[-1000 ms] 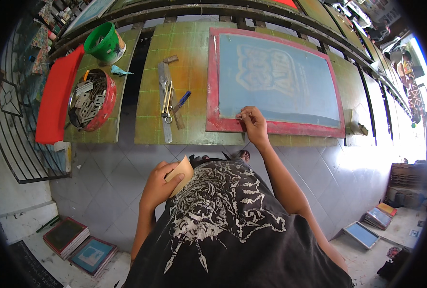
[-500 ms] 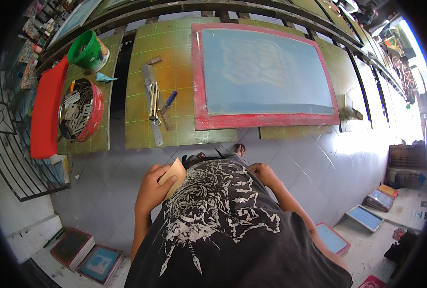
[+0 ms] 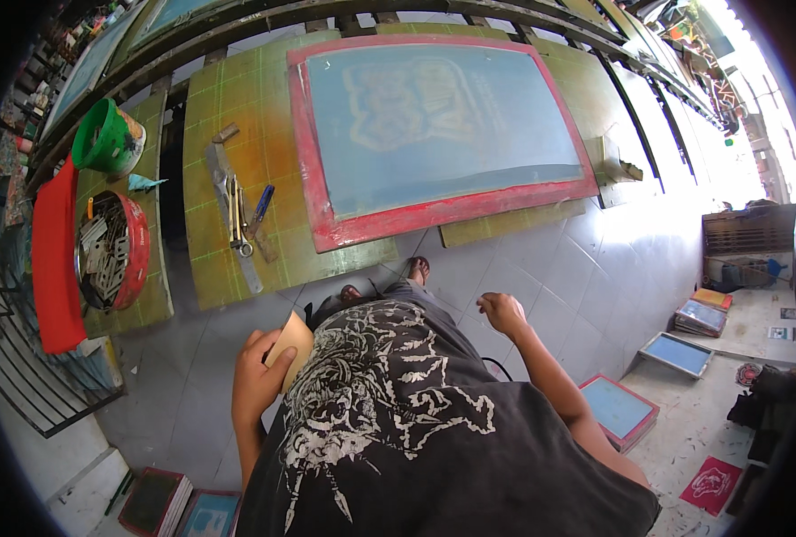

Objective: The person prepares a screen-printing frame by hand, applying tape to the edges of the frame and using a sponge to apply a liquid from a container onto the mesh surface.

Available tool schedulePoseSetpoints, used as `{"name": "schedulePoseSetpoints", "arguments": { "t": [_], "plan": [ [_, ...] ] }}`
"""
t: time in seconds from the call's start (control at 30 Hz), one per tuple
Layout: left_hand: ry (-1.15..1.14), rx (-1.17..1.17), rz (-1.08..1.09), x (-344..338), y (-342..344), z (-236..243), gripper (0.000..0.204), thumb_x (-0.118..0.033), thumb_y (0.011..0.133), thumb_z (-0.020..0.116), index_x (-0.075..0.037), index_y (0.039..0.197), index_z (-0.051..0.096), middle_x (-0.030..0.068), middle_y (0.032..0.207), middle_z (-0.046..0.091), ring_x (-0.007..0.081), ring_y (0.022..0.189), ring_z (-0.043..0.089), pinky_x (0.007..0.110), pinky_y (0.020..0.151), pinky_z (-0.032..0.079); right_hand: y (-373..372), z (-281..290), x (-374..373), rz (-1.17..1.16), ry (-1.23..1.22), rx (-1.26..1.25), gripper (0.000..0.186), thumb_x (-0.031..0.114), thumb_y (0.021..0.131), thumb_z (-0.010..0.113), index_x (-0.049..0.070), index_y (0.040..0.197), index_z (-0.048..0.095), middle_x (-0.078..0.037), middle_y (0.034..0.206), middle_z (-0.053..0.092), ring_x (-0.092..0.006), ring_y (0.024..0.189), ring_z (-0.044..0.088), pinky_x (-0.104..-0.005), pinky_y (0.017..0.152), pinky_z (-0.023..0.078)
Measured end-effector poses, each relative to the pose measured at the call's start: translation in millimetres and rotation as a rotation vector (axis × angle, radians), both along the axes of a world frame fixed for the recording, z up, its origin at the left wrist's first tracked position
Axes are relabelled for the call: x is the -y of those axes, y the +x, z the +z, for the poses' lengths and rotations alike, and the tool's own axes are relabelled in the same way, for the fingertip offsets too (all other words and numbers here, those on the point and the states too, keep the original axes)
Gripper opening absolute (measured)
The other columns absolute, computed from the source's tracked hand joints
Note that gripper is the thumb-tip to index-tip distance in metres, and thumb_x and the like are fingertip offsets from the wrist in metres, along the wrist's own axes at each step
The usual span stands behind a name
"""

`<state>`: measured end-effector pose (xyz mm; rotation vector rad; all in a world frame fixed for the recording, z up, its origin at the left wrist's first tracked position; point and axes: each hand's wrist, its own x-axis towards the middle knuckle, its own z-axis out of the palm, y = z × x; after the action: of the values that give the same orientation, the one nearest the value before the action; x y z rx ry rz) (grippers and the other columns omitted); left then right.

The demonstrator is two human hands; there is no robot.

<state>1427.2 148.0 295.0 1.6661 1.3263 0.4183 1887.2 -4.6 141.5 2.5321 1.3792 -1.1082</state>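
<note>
My left hand point(image 3: 259, 365) is closed on a folded tan card point(image 3: 295, 345), thumb on its face, beside my dark printed shirt. On my right, my right hand point(image 3: 503, 313) hangs in front of the shirt over the floor, fingers curled together; whatever they may hold is hidden. Ahead of both hands, a red-framed printing screen point(image 3: 451, 209) with blue mesh and a pale design lies on the table boards. Left of the screen are a metal ruler point(image 3: 219, 172), a blue-handled cutter knife point(image 3: 263, 206) and a wrench point(image 3: 244, 243). Neither hand touches these.
At the left stand a green bucket point(image 3: 102, 139), a round red tin point(image 3: 136, 255) of metal pieces and a red panel point(image 3: 53, 277). Dark gaps run between the table boards point(image 3: 203, 282). More framed screens point(image 3: 614, 407) lean or lie low at the right and lower left.
My view has turned, so the table and its things sit further left and tilted. My right hand has come away from the shirt. The card stays in my left hand.
</note>
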Motion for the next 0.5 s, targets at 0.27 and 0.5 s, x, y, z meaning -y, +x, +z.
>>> {"name": "schedulePoseSetpoints", "arguments": {
  "t": [0.27, 0.5],
  "plan": [
    [-0.005, 0.017, -0.003, 3.8, 3.3, 4.8, 0.032, -0.020, 0.086, 0.072, 0.001, 0.111, 0.068, 0.0124, 0.089, 0.060, 0.0275, 0.083, 0.059, 0.035, 0.078, 0.047, -113.9, 94.7, -146.1, 0.467, 0.668, 0.117, 0.064, 0.050, 0.096, 0.055, 0.014, 0.148, 0.044, -0.025, 0.149, 0.039, -0.0419, 0.140, 0.035, -0.0500, 0.112, 0.032],
    [-0.005, -0.004, 0.021, 13.2, -0.2, 6.4, 0.032, -0.020, 0.086, 0.072, 0.001, 0.109, 0.068, 0.0124, 0.087, 0.058, 0.0273, 0.082, 0.058, 0.035, 0.075, 0.046, -144.9, 68.0, -212.2, 0.577, 0.622, 0.259, 0.088, 0.069, 0.093, 0.045, 0.008, 0.154, 0.031, -0.027, 0.162, 0.013, -0.0399, 0.152, 0.007, -0.0584, 0.120, 0.011]
  ]
}}
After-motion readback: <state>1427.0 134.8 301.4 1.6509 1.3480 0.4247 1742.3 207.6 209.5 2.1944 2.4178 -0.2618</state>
